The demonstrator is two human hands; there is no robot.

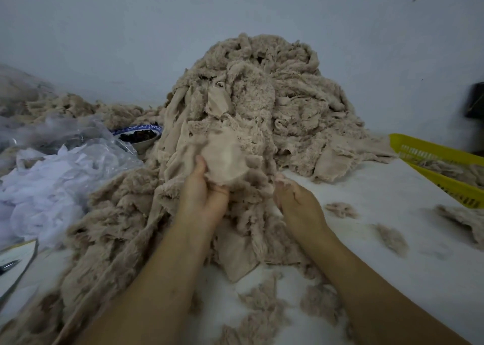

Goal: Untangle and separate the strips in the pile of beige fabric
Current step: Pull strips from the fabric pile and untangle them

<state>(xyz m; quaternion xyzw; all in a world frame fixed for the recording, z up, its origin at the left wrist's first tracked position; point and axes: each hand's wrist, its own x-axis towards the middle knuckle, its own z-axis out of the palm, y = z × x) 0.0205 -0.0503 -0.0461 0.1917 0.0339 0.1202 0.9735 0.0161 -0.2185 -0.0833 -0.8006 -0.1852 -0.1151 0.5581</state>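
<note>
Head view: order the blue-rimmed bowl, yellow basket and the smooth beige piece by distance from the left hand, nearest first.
1. Smooth beige piece: gripped in the left hand.
2. Blue-rimmed bowl: behind, to the left.
3. Yellow basket: far right edge.

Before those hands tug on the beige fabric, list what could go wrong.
1. The left hand grips a smooth beige fabric piece at the front of the tall heap of beige fleecy fabric strips; a hard tug may topple it.
2. The blue-rimmed bowl of dark pieces sits right beside the heap and could get dragged or tipped.
3. Loose beige fluff tufts on the white table suggest more shedding.
</note>
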